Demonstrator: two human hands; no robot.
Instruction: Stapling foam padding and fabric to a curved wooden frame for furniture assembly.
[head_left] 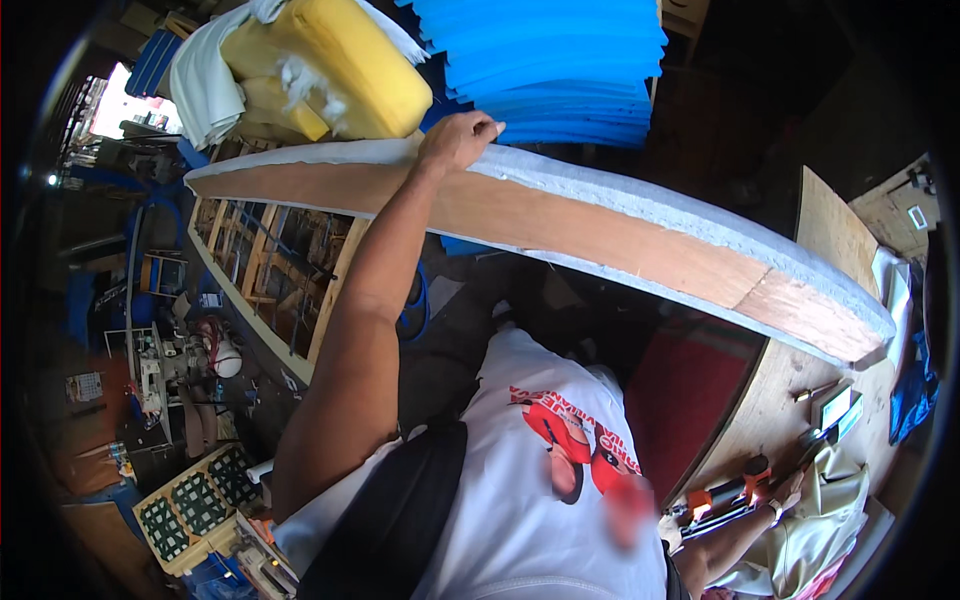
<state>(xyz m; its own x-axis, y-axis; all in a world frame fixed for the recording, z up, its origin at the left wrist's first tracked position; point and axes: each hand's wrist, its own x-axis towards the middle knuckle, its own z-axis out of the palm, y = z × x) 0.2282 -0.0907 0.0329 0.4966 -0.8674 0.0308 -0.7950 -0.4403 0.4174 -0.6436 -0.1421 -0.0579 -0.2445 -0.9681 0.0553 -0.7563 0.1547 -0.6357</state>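
My left hand (pixel 460 140) is closed over the padded upper edge of a long wooden panel (pixel 590 225), with the fingers curled. Grey-white padding (pixel 640 185) runs along that edge, and bare brown wood faces me. The panel spans from the far left to the right, where its end lies over a wooden table (pixel 730 430). On that table my right hand (pixel 788 492) reaches beside an orange-and-black power tool (pixel 752 480) and crumpled cream fabric (pixel 825 510). Its fingers are small and partly hidden, so any grip is unclear.
Yellow foam (pixel 365 70) with white stuffing and a stack of blue foam sheets (pixel 550 70) stand beyond the panel. A wooden frame (pixel 265 265) is at left, near a sewing machine (pixel 150 370). A webbed wooden frame (pixel 200 505) lies lower left. A blue hose (pixel 420 305) coils below.
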